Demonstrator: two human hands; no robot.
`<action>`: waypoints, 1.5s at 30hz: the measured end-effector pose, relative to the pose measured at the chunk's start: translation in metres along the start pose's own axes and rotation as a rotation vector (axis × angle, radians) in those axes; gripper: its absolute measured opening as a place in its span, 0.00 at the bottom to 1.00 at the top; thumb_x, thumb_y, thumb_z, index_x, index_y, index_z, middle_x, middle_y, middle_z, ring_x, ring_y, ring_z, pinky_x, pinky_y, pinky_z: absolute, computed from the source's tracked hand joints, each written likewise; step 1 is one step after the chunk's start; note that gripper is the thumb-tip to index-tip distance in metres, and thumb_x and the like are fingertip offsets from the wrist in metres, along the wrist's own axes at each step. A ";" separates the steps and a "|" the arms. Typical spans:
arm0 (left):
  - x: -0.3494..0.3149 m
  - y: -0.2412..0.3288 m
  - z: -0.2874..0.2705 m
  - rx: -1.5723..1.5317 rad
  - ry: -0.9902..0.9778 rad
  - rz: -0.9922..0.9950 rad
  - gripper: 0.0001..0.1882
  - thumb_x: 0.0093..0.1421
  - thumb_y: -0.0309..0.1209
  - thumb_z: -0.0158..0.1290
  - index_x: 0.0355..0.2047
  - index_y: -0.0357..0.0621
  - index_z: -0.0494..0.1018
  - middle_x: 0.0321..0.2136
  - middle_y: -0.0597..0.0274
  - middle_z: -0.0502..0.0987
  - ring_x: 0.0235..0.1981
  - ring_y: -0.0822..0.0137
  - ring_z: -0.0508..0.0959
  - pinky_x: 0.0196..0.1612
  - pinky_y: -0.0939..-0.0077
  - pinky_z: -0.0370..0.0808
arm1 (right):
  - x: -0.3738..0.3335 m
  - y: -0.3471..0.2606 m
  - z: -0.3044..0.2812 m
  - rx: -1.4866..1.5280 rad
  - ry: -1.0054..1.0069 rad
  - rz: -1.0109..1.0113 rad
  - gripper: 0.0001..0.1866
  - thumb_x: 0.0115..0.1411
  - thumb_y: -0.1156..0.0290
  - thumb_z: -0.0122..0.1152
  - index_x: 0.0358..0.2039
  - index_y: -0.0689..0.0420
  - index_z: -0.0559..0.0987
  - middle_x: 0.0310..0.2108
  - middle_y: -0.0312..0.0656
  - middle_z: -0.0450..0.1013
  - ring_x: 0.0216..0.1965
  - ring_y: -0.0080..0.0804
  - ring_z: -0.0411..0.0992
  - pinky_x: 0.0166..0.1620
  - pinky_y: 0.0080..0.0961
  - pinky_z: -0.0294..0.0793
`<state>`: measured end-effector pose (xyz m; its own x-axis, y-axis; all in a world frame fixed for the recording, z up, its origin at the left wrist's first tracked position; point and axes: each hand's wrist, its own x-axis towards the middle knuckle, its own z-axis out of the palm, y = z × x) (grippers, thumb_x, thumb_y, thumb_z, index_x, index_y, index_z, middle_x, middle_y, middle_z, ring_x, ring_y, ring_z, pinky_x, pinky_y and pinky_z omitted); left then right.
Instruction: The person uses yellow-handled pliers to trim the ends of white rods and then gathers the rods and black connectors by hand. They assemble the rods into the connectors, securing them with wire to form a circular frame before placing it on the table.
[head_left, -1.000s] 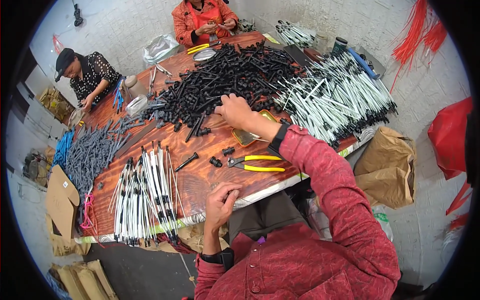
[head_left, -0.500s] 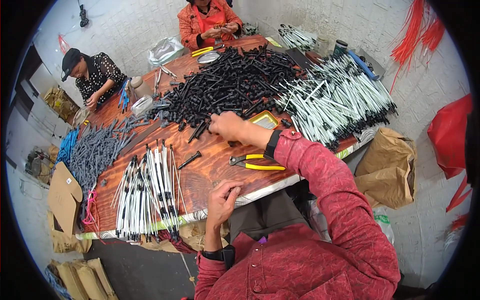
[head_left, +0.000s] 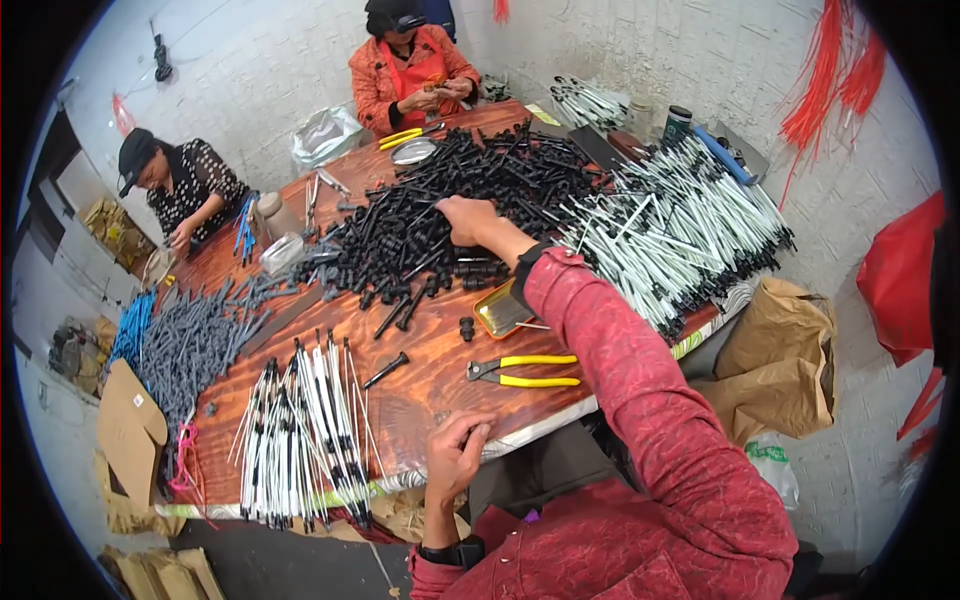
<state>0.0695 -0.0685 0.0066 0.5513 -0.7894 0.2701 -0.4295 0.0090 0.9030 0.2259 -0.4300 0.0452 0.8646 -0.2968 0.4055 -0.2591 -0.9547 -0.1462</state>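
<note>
My right hand [head_left: 468, 219] reaches across the table onto a heap of black plastic parts [head_left: 400, 225]. Its fingers curl down among them, and their tips are hidden. My left hand [head_left: 457, 452] rests by the near table edge, fingers folded in, with nothing visible in it. Between the two hands lie pliers with yellow handles [head_left: 535, 370], a yellow-rimmed tray [head_left: 503, 312] and a small black fitting [head_left: 467, 329]. One separate black part [head_left: 386, 370] lies left of the pliers. Beside it is a bundle of white rods with black ends [head_left: 305, 430].
At the right is a big heap of white rods [head_left: 680, 230]. Grey plastic pieces [head_left: 190, 350] cover the left side. Two co-workers sit across the table, one in an orange jacket [head_left: 375, 85], one in a dotted top [head_left: 205, 170]. A brown paper bag [head_left: 780, 350] stands right of the table.
My right hand has moved farther forward into the black heap. The small tray now sits tilted and farther left, and a black fitting shows beside it. The whole view has shifted slightly.
</note>
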 end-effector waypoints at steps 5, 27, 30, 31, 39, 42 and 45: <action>-0.005 -0.007 0.000 -0.035 0.027 -0.017 0.07 0.62 0.19 0.55 0.40 0.34 0.80 0.35 0.56 0.81 0.37 0.67 0.81 0.40 0.77 0.77 | 0.009 -0.009 0.015 0.029 -0.164 0.039 0.21 0.53 0.72 0.58 0.49 0.49 0.77 0.37 0.47 0.78 0.44 0.50 0.78 0.45 0.47 0.77; -0.004 -0.002 -0.002 -0.101 0.022 -0.007 0.08 0.65 0.20 0.52 0.42 0.32 0.79 0.37 0.57 0.79 0.38 0.69 0.81 0.43 0.77 0.79 | -0.067 -0.008 -0.092 -0.113 -0.334 0.071 0.20 0.51 0.68 0.60 0.47 0.45 0.83 0.42 0.46 0.81 0.46 0.48 0.79 0.47 0.43 0.79; -0.003 -0.004 0.004 -0.133 0.030 -0.027 0.08 0.65 0.20 0.53 0.41 0.32 0.79 0.37 0.57 0.80 0.38 0.69 0.81 0.42 0.77 0.78 | -0.087 0.024 -0.077 -0.155 -0.405 0.152 0.20 0.51 0.69 0.61 0.47 0.49 0.83 0.42 0.46 0.81 0.47 0.48 0.78 0.47 0.42 0.78; -0.006 -0.004 0.005 -0.141 0.037 -0.046 0.07 0.64 0.21 0.54 0.41 0.33 0.79 0.36 0.57 0.80 0.37 0.69 0.81 0.41 0.77 0.78 | -0.094 0.025 -0.070 -0.081 -0.405 0.131 0.20 0.51 0.70 0.61 0.47 0.50 0.83 0.42 0.47 0.81 0.47 0.48 0.78 0.48 0.41 0.78; -0.004 -0.004 0.010 0.017 0.033 0.024 0.08 0.64 0.21 0.54 0.41 0.35 0.80 0.35 0.57 0.81 0.36 0.69 0.82 0.41 0.77 0.78 | -0.099 0.023 -0.059 0.288 -0.299 -0.081 0.17 0.57 0.70 0.59 0.48 0.53 0.81 0.44 0.47 0.79 0.47 0.46 0.77 0.49 0.37 0.76; -0.005 -0.005 0.008 0.007 0.037 0.016 0.08 0.64 0.21 0.54 0.41 0.35 0.80 0.35 0.57 0.81 0.37 0.69 0.82 0.41 0.77 0.78 | -0.108 0.022 -0.070 0.326 -0.296 -0.097 0.16 0.58 0.69 0.59 0.48 0.52 0.82 0.44 0.46 0.79 0.47 0.45 0.77 0.48 0.37 0.77; -0.007 -0.007 0.005 0.003 0.042 -0.009 0.08 0.64 0.21 0.54 0.41 0.35 0.80 0.35 0.57 0.81 0.37 0.69 0.82 0.41 0.76 0.78 | -0.122 0.005 -0.083 0.297 -0.244 -0.072 0.16 0.60 0.69 0.59 0.49 0.52 0.81 0.44 0.45 0.79 0.46 0.44 0.77 0.48 0.36 0.77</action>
<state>0.0652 -0.0661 -0.0032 0.5850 -0.7627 0.2757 -0.4266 -0.0004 0.9044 0.0832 -0.4005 0.0698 0.9623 -0.1811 0.2028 -0.0889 -0.9145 -0.3946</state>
